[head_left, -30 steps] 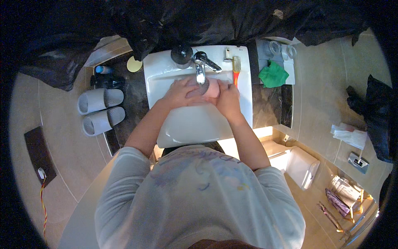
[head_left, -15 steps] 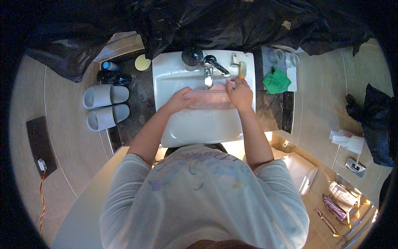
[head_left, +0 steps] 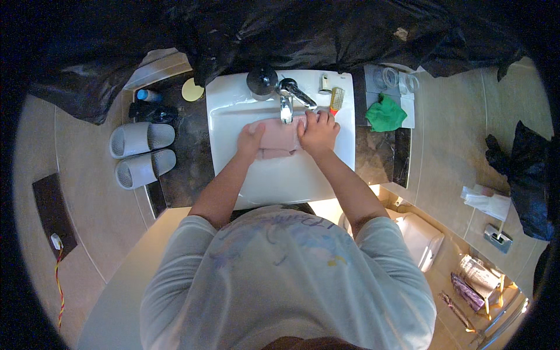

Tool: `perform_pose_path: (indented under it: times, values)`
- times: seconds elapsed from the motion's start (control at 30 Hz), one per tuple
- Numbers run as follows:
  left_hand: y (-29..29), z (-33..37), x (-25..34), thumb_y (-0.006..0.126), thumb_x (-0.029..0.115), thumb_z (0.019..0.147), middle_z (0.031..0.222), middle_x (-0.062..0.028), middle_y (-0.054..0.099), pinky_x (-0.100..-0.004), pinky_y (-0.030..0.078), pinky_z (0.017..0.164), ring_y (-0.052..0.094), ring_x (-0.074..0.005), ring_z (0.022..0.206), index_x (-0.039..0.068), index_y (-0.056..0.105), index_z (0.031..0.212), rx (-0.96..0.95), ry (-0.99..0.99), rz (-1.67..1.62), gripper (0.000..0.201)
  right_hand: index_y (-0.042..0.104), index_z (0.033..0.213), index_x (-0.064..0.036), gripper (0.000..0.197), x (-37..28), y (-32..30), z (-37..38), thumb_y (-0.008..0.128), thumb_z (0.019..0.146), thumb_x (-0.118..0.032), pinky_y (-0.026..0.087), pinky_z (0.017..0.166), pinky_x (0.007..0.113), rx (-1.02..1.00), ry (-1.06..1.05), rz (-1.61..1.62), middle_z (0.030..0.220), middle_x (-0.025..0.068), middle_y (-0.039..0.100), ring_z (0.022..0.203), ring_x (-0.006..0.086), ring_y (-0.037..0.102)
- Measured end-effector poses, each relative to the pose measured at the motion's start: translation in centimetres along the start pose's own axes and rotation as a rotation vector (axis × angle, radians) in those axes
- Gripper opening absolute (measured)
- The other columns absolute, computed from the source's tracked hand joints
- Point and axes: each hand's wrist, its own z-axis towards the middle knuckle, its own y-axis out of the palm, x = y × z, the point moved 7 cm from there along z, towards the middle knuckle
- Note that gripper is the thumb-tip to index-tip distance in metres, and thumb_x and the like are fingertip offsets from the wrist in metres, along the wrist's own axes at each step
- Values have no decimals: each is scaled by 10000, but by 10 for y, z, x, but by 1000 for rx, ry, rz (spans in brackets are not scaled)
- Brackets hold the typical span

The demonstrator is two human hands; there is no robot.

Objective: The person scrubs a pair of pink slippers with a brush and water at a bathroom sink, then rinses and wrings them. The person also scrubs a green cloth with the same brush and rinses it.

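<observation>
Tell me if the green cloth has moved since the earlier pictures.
No: the green cloth still lies beyond the right edge of the white sink, without visible shift.

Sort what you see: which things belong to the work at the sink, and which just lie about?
Belongs to the job:
- pink cloth, with the left hand and right hand on it
- sink beneath
- probably the tap

Lying about:
- slippers
- green cloth
- black bag at right
- brush, though perhaps used too
</observation>
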Motion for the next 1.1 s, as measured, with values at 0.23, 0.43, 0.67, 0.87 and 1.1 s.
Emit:
perform_pose_path:
  times: [0.23, 0.43, 0.67, 0.87, 1.1]
  values:
    - [-1, -7, 17, 596, 499, 942, 1111, -132, 671, -387, 528, 815, 660, -278, 959, -4, 594, 1215, 19, 34, 181, 572, 648, 1103, -134, 402, 13, 9, 0, 626, 824, -424, 431, 855, 543, 73, -2, 111, 1142, 154, 580, 1112, 350, 529]
    - [-13, -41, 48, 614, 497, 939, 1016, -73, 652, -355, 534, 756, 647, -216, 905, 26, 566, 1196, -86, -227, -524, 538, 649, 1131, -60, 394, 24, -14, 30, 623, 854, -338, 485, 906, 476, -35, 34, 567, 1107, 212, 632, 1080, 375, 581]
    - [-48, -93, 79, 676, 390, 926, 1045, -69, 636, -346, 541, 771, 629, -192, 940, 24, 535, 1166, 103, -216, -586, 459, 615, 1167, 37, 410, 17, 19, 11, 612, 880, -256, 517, 872, 447, -215, 212, 896, 1000, 268, 680, 941, 406, 663]
    - [-46, -108, 96, 698, 226, 913, 1163, -106, 590, -368, 541, 825, 614, -210, 1007, 48, 456, 1266, 74, -155, -473, 463, 569, 1230, 33, 507, 16, 100, -4, 618, 897, -347, 485, 927, 447, -52, 358, 988, 1087, 256, 656, 1027, 395, 627]
    - [-15, -140, 119, 690, 94, 868, 1238, -110, 538, -386, 529, 901, 573, -233, 1119, 73, 401, 1313, -161, -88, -625, 531, 573, 1233, 16, 538, 22, 141, 2, 546, 938, -433, 492, 912, 412, -378, 433, 1023, 1130, 252, 655, 1042, 372, 638]
